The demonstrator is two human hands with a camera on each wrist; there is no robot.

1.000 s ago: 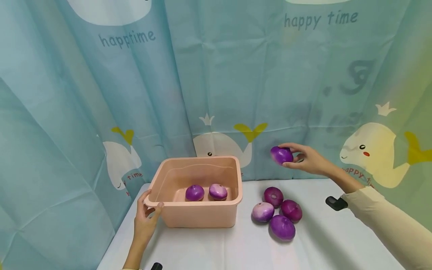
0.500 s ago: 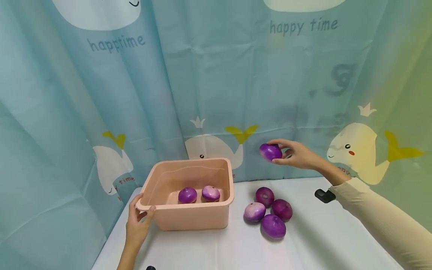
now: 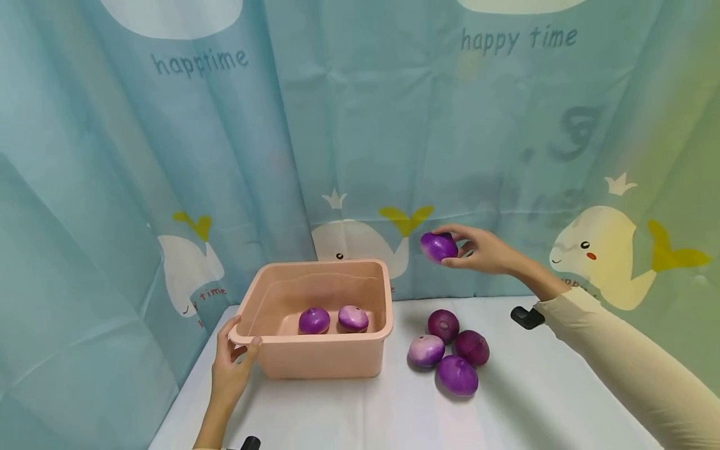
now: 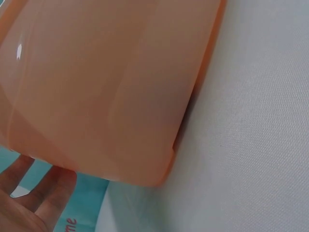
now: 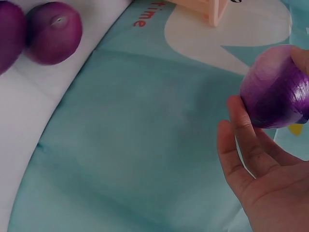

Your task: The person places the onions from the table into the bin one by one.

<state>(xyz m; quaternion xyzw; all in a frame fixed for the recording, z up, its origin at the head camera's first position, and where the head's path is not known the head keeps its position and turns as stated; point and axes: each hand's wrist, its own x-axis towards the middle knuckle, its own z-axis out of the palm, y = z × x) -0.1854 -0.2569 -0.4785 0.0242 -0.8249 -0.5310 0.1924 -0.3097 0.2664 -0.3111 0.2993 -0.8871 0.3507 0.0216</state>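
Note:
A glossy purple onion (image 3: 439,247) is held up in the air by my right hand (image 3: 485,251), pinched between thumb and fingers. The right wrist view shows the same onion (image 5: 275,89) paler toward one end. My left hand (image 3: 230,369) grips the near left corner of a pink plastic bin (image 3: 320,357), thumb on the front and fingers around the side. In the left wrist view its fingers (image 4: 55,193) lie against the bin wall. Inside the bin rest a purple onion (image 3: 314,320) and a pale-topped onion (image 3: 353,319), side by side.
Right of the bin, several onions sit clustered on the white table (image 3: 315,415): a dark one (image 3: 444,325), another dark one (image 3: 472,347), a pale one (image 3: 426,351) and a large purple one (image 3: 457,375). A blue whale-print curtain (image 3: 360,125) hangs behind the table.
My right hand has carried the onion left, toward the bin, and slightly up. The left hand keeps its grip on the bin corner. The head view has shifted slightly.

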